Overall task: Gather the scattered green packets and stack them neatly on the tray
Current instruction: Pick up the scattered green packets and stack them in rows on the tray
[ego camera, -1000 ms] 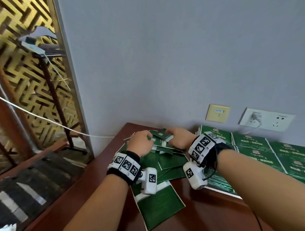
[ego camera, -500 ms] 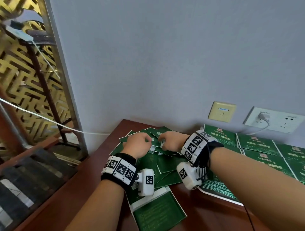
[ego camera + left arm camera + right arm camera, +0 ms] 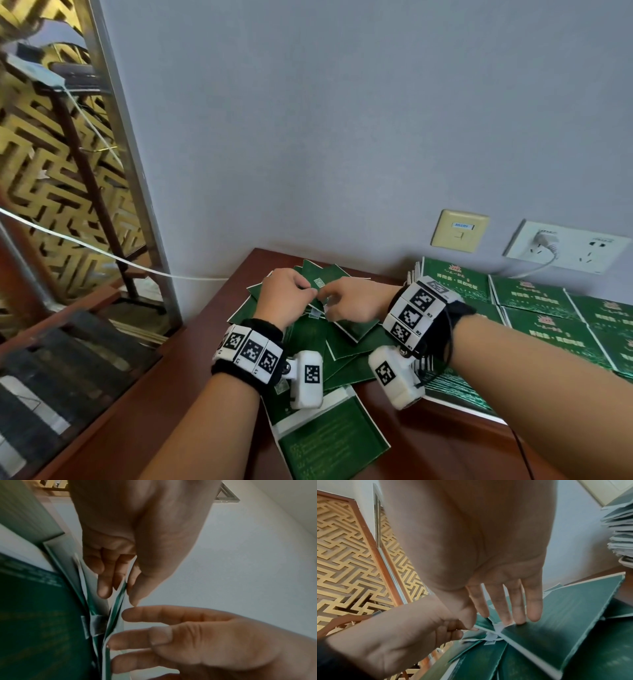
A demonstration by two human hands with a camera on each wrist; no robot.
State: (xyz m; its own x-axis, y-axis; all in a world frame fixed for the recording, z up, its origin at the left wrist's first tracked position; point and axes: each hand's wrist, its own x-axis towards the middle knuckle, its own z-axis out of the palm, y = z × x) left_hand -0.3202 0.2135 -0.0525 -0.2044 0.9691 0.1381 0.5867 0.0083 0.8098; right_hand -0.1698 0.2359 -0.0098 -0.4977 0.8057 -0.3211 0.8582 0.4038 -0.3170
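Centrally in the head frame, thin, flat green paper packets (image 3: 346,346), judged light, flexible and slippery, best taken by their edges, are pinched by the left hand (image 3: 286,296) while being touched by the spread-fingered right hand (image 3: 356,299).

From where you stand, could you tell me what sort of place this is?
Probably an indoor room, perhaps a restaurant or shop corner: a wooden table against a grey wall, wall sockets, a gold lattice screen, and stacks of green packets.
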